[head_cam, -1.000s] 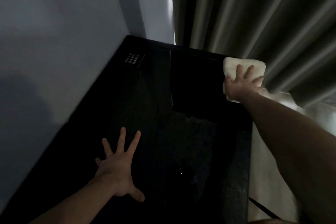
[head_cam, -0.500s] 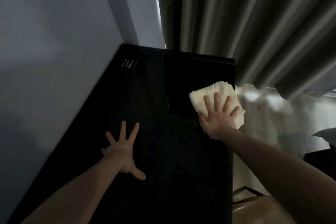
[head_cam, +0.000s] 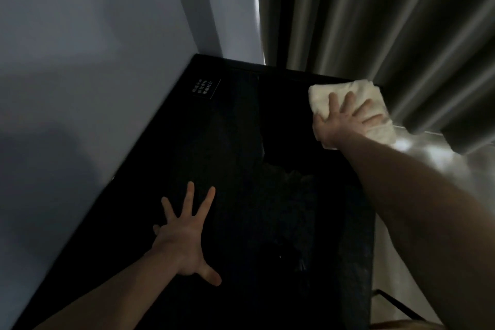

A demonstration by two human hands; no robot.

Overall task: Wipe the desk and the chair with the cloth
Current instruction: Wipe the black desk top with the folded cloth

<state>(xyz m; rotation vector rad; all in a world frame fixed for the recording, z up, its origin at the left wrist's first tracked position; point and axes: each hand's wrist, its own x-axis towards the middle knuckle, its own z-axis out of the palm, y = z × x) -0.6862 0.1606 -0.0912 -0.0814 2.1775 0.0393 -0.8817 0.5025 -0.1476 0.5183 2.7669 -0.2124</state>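
At the far right corner of the black worktop (head_cam: 241, 169), the right hand (head_cam: 345, 120) is pressing the white cloth (head_cam: 348, 104) flat, its fingers (head_cam: 348, 100) lying straight and spread across the folded fabric rather than curling round it. Half a second ago the cloth was lying nearer, about midway along the right edge; it is now sitting up by the back edge, just beside the curtain (head_cam: 388, 21), with its outer side overhanging the worktop's right edge. That is roughly where it was a second ago.

Nearer the body, the left hand (head_cam: 184, 236) is resting palm down on the worktop with fingers splayed wide and thumb stretched out, holding nothing. It is staying in much the same spot as before, well apart from the cloth.

The worktop is glossy and very dark, and it is running along a pale wall (head_cam: 80, 61) on its left side. A small label with white characters (head_cam: 205, 88) is sitting near the far left corner; the print is too small to read. Grey curtain folds are hanging behind the far edge and to the right, and a pale, faintly shining floor (head_cam: 428, 153) is showing beyond the right edge. The room is dim.
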